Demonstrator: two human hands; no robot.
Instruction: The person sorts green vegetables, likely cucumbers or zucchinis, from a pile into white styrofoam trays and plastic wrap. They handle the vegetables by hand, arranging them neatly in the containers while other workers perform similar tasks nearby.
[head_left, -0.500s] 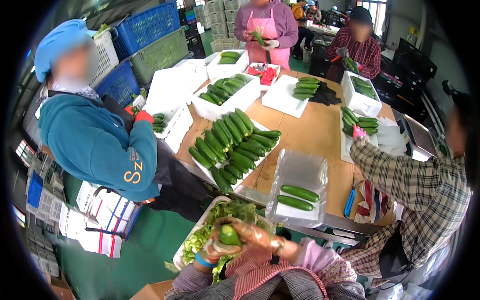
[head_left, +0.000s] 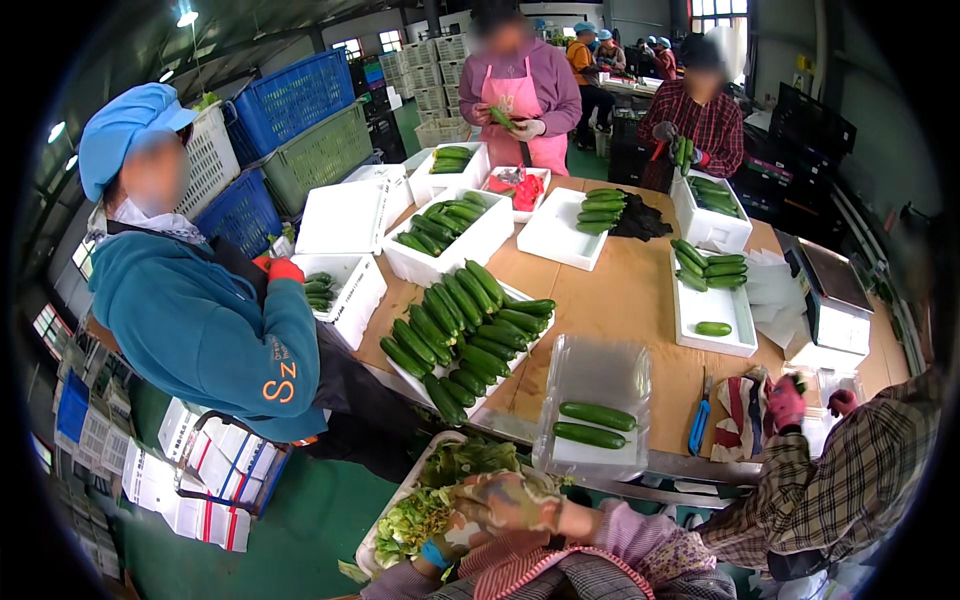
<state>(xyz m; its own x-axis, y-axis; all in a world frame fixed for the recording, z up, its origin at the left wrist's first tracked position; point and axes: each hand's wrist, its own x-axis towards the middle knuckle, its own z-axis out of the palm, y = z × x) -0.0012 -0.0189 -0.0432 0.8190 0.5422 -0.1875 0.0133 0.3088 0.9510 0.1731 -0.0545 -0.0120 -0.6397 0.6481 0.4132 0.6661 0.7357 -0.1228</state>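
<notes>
My right hand (head_left: 505, 502), in a camouflage glove, is closed over my left hand (head_left: 455, 540), also gloved with a blue band at the wrist; whatever they hold is hidden. They are over a crate (head_left: 390, 530) of loose leafy trimmings (head_left: 420, 515). Just beyond, on the table, two cucumbers (head_left: 590, 436) lie on a stack of clear plastic bags (head_left: 595, 370). A white foam tray (head_left: 405, 380) is piled with cucumbers (head_left: 460, 320). Blue-handled scissors (head_left: 700, 420) and a striped cloth (head_left: 740, 410) lie to the right of the bags.
A co-worker (head_left: 190, 310) in teal stands left, another (head_left: 850, 470) in plaid at right, two more (head_left: 520, 90) (head_left: 700, 120) across the cardboard-topped table (head_left: 600, 300). Foam boxes (head_left: 420, 270), stacked plastic crates (head_left: 290, 85) and a scale (head_left: 830, 280) surround them.
My hands have turned, hiding the green vegetable that showed between them. The plaid co-worker's hands have moved from the right-hand tray down toward the table's near right corner.
</notes>
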